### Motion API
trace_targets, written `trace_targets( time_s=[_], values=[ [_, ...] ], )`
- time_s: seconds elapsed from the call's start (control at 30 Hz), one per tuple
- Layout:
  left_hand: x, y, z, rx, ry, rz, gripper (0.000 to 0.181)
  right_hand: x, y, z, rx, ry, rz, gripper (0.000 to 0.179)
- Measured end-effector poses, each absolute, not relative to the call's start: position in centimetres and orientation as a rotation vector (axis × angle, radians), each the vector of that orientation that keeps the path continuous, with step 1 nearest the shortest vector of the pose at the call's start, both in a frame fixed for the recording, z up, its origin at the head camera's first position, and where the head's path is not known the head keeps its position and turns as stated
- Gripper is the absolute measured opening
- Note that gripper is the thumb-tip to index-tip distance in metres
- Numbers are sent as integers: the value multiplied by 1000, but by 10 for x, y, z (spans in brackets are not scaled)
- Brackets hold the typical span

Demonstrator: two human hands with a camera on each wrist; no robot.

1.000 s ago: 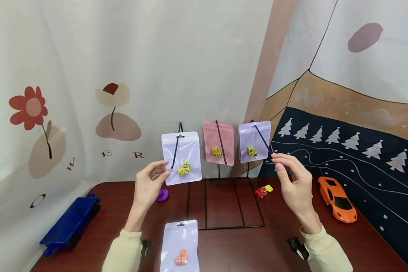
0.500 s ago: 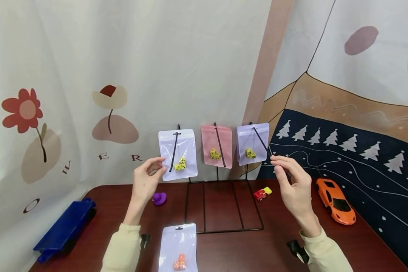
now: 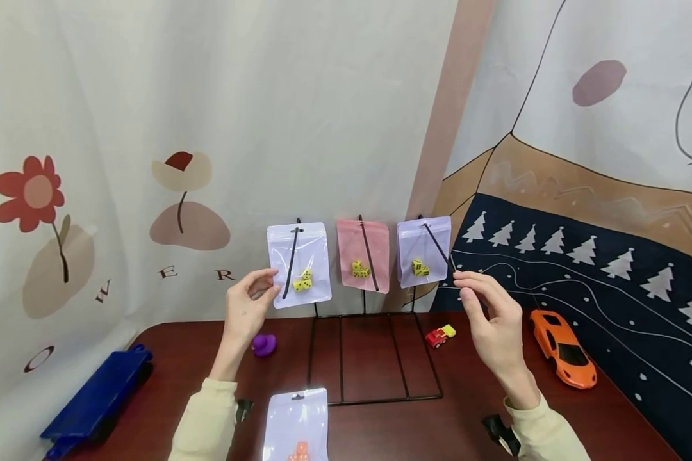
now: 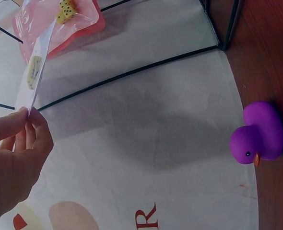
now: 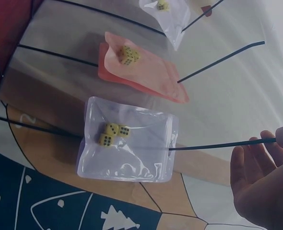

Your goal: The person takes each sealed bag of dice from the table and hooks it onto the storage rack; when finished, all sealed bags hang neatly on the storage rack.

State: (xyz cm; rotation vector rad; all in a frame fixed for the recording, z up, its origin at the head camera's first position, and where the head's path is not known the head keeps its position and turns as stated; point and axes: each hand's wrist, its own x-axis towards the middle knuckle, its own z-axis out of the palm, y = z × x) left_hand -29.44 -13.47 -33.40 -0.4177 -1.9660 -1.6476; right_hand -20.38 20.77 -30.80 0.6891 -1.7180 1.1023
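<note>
My left hand [image 3: 246, 314] pinches the left edge of a pale lilac zip pouch [image 3: 317, 250] with yellow dice inside. Through this pouch's top slot runs the left rod of a black wire rack [image 3: 386, 401]. On the middle rod hangs a pink pouch [image 3: 348, 243], and on the right rod another lilac pouch [image 5: 136, 158]; both hold yellow dice, and further pouches show behind them. My right hand [image 3: 496, 323] pinches the front end of the right rod [image 5: 218, 145] between thumb and fingers.
A lilac pouch [image 3: 285, 419] with orange dice lies on the table at the front. Around the rack are a purple toy duck [image 4: 264, 134], a small red and yellow toy car [image 3: 440, 336], an orange toy car [image 3: 564, 349] and a blue tray [image 3: 98, 397]. Patterned cloth hangs behind.
My left hand has slid the lilac pouch backward along its rod, toward the rack's back. My right hand stays at the right rod's end. The head view has shifted slightly.
</note>
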Motion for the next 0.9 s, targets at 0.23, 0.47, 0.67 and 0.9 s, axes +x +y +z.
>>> trace_targets(
  time_s=[0.23,0.47,0.67,0.9],
  values=[
    [-295,-138,-336,-406,-1953,-1658,29,-203,207,-308,692,-1713,1110,17],
    [-304,-143,-348,-383,-1950,-1693,30,-202,207,-310,700,-1710,1117,17],
    [-292,-143,-343,-334,-1928,-1626,26,-202,208,-311,712,-1700,1123,17],
    [-267,-141,-332,-283,-1936,-1541,22,-203,209,-309,718,-1688,1118,17]
  ],
)
